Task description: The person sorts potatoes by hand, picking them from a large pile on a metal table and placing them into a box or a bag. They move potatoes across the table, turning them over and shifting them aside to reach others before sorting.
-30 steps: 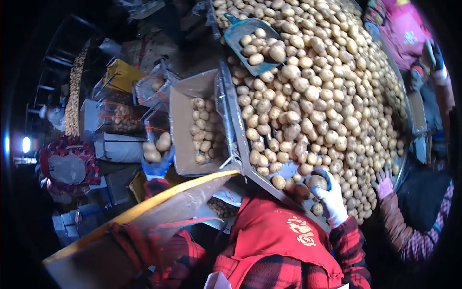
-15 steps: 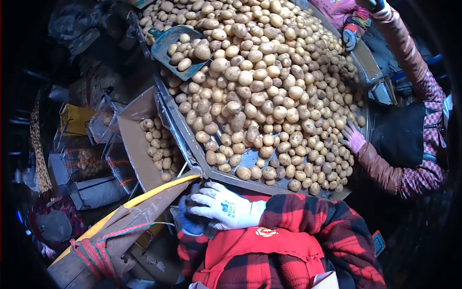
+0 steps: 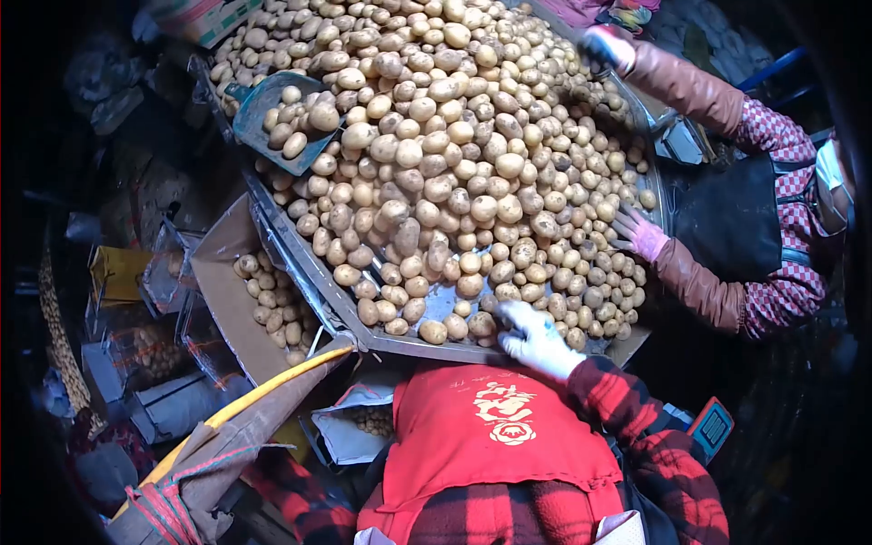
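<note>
My right hand [image 3: 538, 341], in a white glove, is at the near edge of a big heap of potatoes [image 3: 436, 186]. Its fingers are apart and reach over the potatoes beside the metal rim of the sorting table [image 3: 427, 349]; nothing is visibly gripped. Of my left arm only the plaid sleeve [image 3: 304, 500] shows, low on the left, and the hand itself is lost in the dark. A teal scoop [image 3: 263, 150] holding several potatoes rests on the heap's far left side.
Across the right side, a co-worker's pink-gloved hand [image 3: 643, 234] touches the heap, and the other gloved hand [image 3: 610, 47] is farther up. A cardboard box [image 3: 222, 263] of potatoes stands left. A yellow-edged chute [image 3: 263, 389] slants nearby, above a white bag [image 3: 350, 436]. A digital display [image 3: 711, 429] is right.
My right hand has left my left hand at my waist and moved right onto the potatoes. My left hand has gone from sight. The co-worker's upper arm has come down towards the heap.
</note>
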`<action>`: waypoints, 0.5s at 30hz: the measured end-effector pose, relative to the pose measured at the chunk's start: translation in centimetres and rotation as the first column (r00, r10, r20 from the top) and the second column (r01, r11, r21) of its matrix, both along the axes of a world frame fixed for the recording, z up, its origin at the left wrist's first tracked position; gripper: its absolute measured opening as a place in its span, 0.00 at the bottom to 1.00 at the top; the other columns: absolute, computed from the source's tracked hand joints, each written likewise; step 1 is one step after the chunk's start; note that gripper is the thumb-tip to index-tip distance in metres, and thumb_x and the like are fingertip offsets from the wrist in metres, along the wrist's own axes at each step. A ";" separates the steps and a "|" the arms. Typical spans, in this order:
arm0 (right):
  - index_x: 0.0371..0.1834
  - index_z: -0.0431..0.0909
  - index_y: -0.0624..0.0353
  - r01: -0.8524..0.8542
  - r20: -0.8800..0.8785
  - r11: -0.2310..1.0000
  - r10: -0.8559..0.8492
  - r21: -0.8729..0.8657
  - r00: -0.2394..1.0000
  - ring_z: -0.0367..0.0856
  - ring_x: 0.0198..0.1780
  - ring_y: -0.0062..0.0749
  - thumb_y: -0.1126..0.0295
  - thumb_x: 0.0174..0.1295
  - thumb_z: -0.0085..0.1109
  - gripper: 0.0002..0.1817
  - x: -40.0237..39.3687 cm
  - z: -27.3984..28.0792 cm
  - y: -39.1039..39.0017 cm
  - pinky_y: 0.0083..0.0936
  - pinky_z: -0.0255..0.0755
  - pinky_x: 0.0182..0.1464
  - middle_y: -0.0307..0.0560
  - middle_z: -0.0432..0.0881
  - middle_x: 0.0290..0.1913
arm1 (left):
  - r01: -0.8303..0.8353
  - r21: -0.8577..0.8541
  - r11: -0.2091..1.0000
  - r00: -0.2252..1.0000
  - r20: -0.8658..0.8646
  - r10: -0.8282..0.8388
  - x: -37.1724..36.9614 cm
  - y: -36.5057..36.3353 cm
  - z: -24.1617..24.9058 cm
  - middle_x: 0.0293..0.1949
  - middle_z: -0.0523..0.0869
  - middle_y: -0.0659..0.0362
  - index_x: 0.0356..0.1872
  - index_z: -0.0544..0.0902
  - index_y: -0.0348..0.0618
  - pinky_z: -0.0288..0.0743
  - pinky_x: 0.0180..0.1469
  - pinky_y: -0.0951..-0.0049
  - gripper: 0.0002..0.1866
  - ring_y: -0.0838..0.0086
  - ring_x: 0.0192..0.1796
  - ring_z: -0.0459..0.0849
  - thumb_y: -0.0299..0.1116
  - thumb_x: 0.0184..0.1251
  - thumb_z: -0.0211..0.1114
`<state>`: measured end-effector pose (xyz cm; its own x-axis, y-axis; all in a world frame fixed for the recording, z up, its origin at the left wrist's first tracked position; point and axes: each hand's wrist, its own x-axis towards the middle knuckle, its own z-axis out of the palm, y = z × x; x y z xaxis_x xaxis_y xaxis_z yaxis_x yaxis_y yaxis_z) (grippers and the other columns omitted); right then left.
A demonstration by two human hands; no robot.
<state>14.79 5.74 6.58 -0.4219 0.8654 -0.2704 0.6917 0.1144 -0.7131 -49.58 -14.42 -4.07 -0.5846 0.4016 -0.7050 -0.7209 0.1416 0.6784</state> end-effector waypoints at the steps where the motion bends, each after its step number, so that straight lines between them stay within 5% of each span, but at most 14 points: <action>1: 0.67 0.75 0.62 0.027 0.028 0.995 -0.030 0.094 0.999 0.75 0.69 0.53 0.68 0.62 0.61 0.28 -0.2 0.7 1.8 0.42 0.69 0.71 0.61 0.78 0.66 | 0.257 -0.254 0.932 0.936 -0.177 -0.306 2.6 -0.5 0.7 0.54 0.84 0.46 0.62 0.78 0.41 0.82 0.55 0.55 0.22 0.57 0.58 0.83 0.46 0.79 0.56; 2: 0.69 0.74 0.60 0.078 -0.014 0.984 -0.077 0.163 0.997 0.71 0.73 0.54 0.68 0.62 0.62 0.29 -0.5 1.1 4.0 0.44 0.65 0.74 0.61 0.76 0.68 | 0.462 -0.591 0.661 0.669 -0.256 -0.698 6.8 0.1 2.8 0.53 0.84 0.46 0.61 0.78 0.41 0.82 0.54 0.55 0.21 0.57 0.58 0.83 0.46 0.79 0.56; 3: 0.70 0.73 0.59 0.127 -0.014 0.966 -0.127 0.227 0.992 0.70 0.73 0.56 0.68 0.62 0.62 0.30 -1.3 1.1 6.5 0.45 0.65 0.74 0.61 0.75 0.70 | 0.550 -0.679 0.487 0.525 -0.172 -0.833 10.9 1.0 5.3 0.53 0.84 0.45 0.61 0.78 0.41 0.82 0.54 0.55 0.21 0.57 0.58 0.83 0.46 0.80 0.55; 4: 0.71 0.71 0.59 0.113 -0.023 0.886 -0.115 0.450 0.993 0.71 0.71 0.57 0.65 0.61 0.63 0.32 -2.0 -0.4 8.8 0.49 0.63 0.73 0.63 0.73 0.71 | 0.665 -0.550 0.505 0.586 -0.036 -0.810 15.0 2.7 8.2 0.52 0.85 0.45 0.60 0.79 0.40 0.82 0.54 0.56 0.21 0.57 0.58 0.83 0.45 0.80 0.55; 5: 0.76 0.66 0.57 0.093 0.016 0.864 -0.116 0.494 0.993 0.66 0.74 0.59 0.63 0.61 0.63 0.37 -3.4 -0.1 11.0 0.50 0.58 0.75 0.62 0.67 0.75 | 0.668 0.140 0.731 0.605 0.469 -0.643 15.7 2.9 6.5 0.51 0.85 0.45 0.60 0.78 0.39 0.82 0.54 0.57 0.22 0.57 0.55 0.84 0.46 0.81 0.53; 6: 0.77 0.65 0.55 0.076 0.069 0.853 -0.130 0.517 0.989 0.61 0.77 0.63 0.62 0.59 0.64 0.40 -4.6 -1.9 12.9 0.51 0.56 0.77 0.63 0.64 0.77 | 0.081 0.568 0.819 0.200 0.796 -0.572 17.1 3.3 4.6 0.50 0.85 0.44 0.60 0.78 0.37 0.82 0.54 0.59 0.23 0.57 0.52 0.85 0.47 0.82 0.52; 10: 0.75 0.67 0.51 -0.015 0.239 0.829 -0.144 0.559 0.960 0.53 0.79 0.70 0.60 0.55 0.68 0.41 -8.3 -2.9 9.8 0.60 0.52 0.78 0.60 0.61 0.78 | 0.532 0.542 0.650 0.419 0.498 -0.759 26.4 7.7 5.5 0.61 0.83 0.42 0.67 0.73 0.32 0.81 0.61 0.52 0.27 0.50 0.62 0.84 0.46 0.84 0.45; 12: 0.70 0.75 0.48 -0.098 0.202 0.865 -0.004 0.491 0.979 0.59 0.76 0.67 0.64 0.52 0.68 0.36 -5.4 -3.8 7.5 0.62 0.54 0.76 0.56 0.66 0.75 | 0.640 0.555 0.531 0.359 0.396 -0.845 30.1 10.6 6.7 0.63 0.81 0.41 0.68 0.72 0.30 0.79 0.65 0.49 0.27 0.48 0.66 0.81 0.45 0.85 0.45; 14: 0.68 0.76 0.48 -0.150 0.293 0.861 0.002 0.486 0.956 0.64 0.73 0.65 0.66 0.51 0.68 0.35 -2.5 -1.7 7.2 0.64 0.54 0.75 0.57 0.68 0.73 | 0.650 0.525 0.549 0.344 0.441 -0.829 32.9 13.1 6.7 0.62 0.82 0.42 0.68 0.72 0.31 0.79 0.65 0.52 0.28 0.51 0.64 0.83 0.47 0.85 0.46; 15: 0.67 0.76 0.49 -0.106 0.305 0.761 -0.126 0.640 0.944 0.67 0.71 0.61 0.67 0.49 0.69 0.35 -1.6 -2.1 8.1 0.63 0.54 0.75 0.57 0.70 0.71 | 0.705 0.494 0.509 0.321 0.418 -0.850 34.1 14.3 6.9 0.62 0.82 0.43 0.68 0.72 0.32 0.79 0.64 0.53 0.28 0.53 0.63 0.83 0.48 0.85 0.46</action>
